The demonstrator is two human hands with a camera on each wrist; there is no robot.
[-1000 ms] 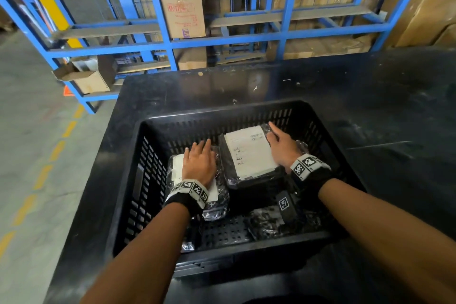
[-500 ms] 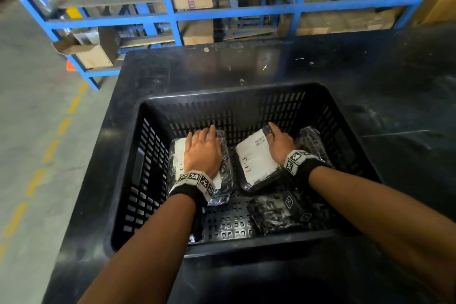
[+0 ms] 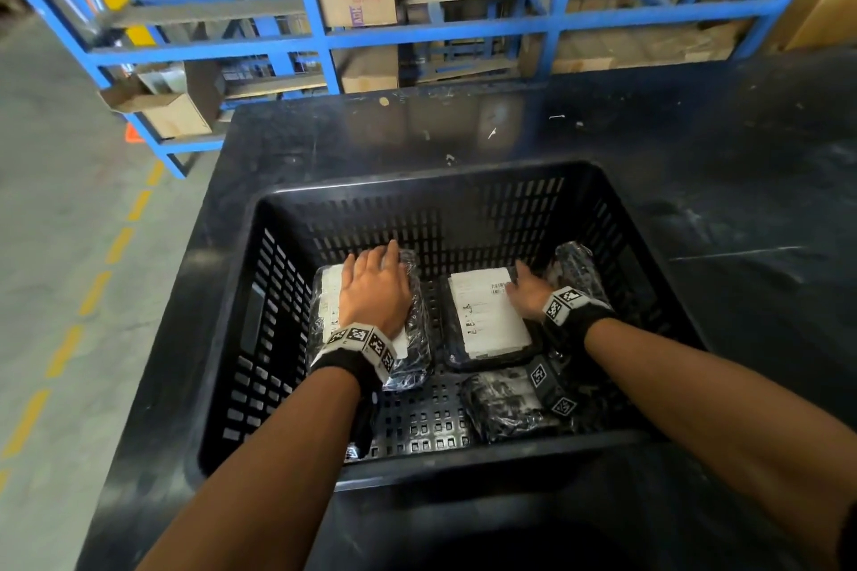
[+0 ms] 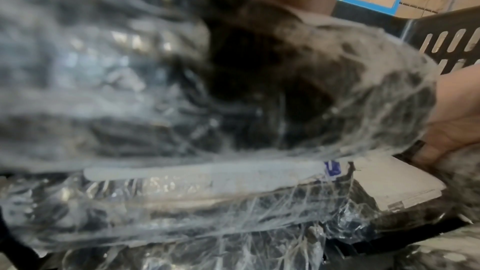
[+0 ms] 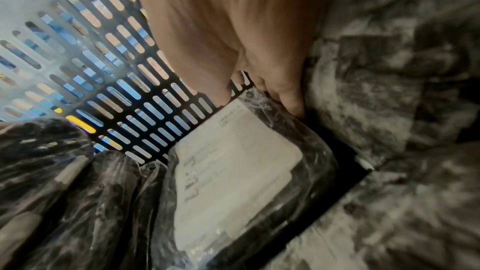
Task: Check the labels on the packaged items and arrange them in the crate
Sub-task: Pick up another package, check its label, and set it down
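We are pressing our left hand (image 3: 376, 290), fingers straight and together, flat on 1 plastic-wrapped white-labelled package (image 3: 324, 306) inside the black slotted plastic crate (image 3: 259, 292), while our right hand (image 3: 526, 291) is gripping another labelled package's (image 3: 487, 320) far right corner beside it.

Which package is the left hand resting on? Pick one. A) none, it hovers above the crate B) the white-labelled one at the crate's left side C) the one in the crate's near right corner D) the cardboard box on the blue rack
B: the left hand lies flat on the white-labelled package at the left side of the crate.
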